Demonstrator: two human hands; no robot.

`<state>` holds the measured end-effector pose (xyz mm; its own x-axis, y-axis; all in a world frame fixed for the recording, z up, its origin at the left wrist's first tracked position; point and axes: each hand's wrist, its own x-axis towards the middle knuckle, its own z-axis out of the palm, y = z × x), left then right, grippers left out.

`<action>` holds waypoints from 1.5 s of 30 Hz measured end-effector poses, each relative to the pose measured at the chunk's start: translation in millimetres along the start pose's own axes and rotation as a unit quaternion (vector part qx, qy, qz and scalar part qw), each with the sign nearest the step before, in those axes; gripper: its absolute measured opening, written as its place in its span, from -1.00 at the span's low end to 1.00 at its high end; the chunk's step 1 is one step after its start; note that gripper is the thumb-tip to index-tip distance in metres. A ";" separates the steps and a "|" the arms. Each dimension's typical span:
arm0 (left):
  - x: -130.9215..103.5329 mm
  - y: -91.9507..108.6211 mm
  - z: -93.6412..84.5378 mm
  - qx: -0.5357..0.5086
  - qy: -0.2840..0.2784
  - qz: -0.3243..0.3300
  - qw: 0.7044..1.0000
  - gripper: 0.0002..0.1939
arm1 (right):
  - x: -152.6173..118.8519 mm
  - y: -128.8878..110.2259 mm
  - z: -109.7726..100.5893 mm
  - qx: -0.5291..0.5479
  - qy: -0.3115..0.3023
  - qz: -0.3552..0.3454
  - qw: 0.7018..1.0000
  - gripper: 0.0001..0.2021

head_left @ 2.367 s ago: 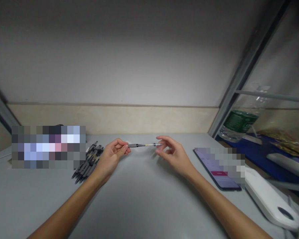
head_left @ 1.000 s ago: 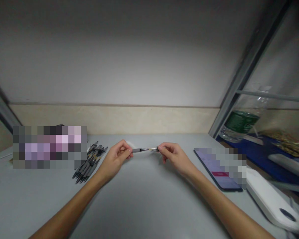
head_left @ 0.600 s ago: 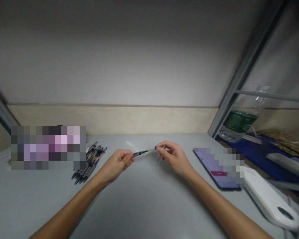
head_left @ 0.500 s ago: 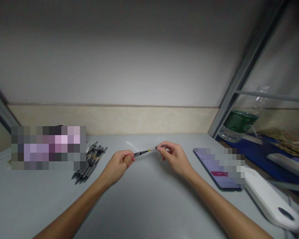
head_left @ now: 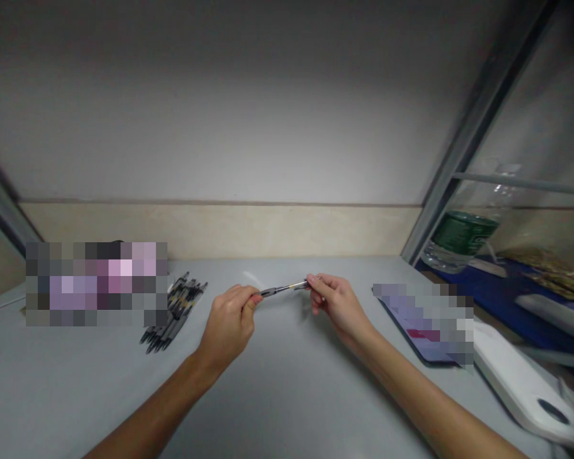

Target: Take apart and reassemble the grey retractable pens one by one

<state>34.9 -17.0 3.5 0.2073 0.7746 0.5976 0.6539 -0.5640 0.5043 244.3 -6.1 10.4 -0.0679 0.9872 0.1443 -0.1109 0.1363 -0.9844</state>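
Note:
A slim pen [head_left: 282, 289] with dark and clear sections and a bit of yellow is stretched between both hands above the grey desk. Its left end is pinched by my left hand [head_left: 230, 320], whose fingers are curled with the knuckles up. At the pen's right end, the thumb and fingertips of my right hand [head_left: 335, 299] are closed on a dark part. Left of my left hand lies a pile of several similar dark pens [head_left: 175, 312].
A phone [head_left: 423, 335], partly pixelated, lies right of my right arm, beside a white oblong device [head_left: 521, 382]. Farther right are a metal frame and a water bottle [head_left: 463, 233]. Pixelated pink and purple items [head_left: 95, 284] stand at the left.
My left hand has rolled over so its knuckles show more. The dark part in my right hand now lies in line with the pen, with less of the thin middle section showing.

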 end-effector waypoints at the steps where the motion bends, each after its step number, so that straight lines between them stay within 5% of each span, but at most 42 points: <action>1: -0.8 0.6 1.6 0.007 -0.012 0.005 1.000 -0.75 | -0.5 -0.7 2.2 0.014 0.014 -0.003 1.000 -0.64; 7: -6.9 8.3 10.0 -0.013 -0.121 0.050 0.991 -0.84 | 4.1 -6.7 11.7 0.145 0.096 -0.045 0.984 -0.78; 12: -5.6 0.6 9.3 0.041 -0.122 0.035 0.991 -0.81 | 17.6 -25.0 9.3 0.343 0.057 0.058 0.936 -0.86; 14: -3.1 -8.0 7.7 0.074 -0.112 0.014 0.991 -0.81 | 23.2 -35.6 9.0 0.374 0.020 0.080 0.924 -0.74; 17: 0.7 -21.1 4.7 0.115 -0.105 -0.013 0.988 -0.81 | 31.3 -50.9 12.6 0.382 -0.037 0.099 0.918 -0.62; 25: 3.5 -33.8 2.6 0.146 -0.111 -0.045 0.982 -0.80 | 43.7 -79.1 31.2 0.354 -0.088 0.120 0.923 -0.67; 45: 1.3 -36.3 6.9 0.143 -0.160 -0.071 0.974 -0.81 | 38.0 -87.0 48.0 0.315 -0.150 0.140 0.927 -0.69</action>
<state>16.5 6.5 -18.3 0.2853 0.9145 0.2870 0.8589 -0.3768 0.3468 203.8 15.6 106.3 -0.4434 0.8963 0.0069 -0.5983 -0.2903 -0.7468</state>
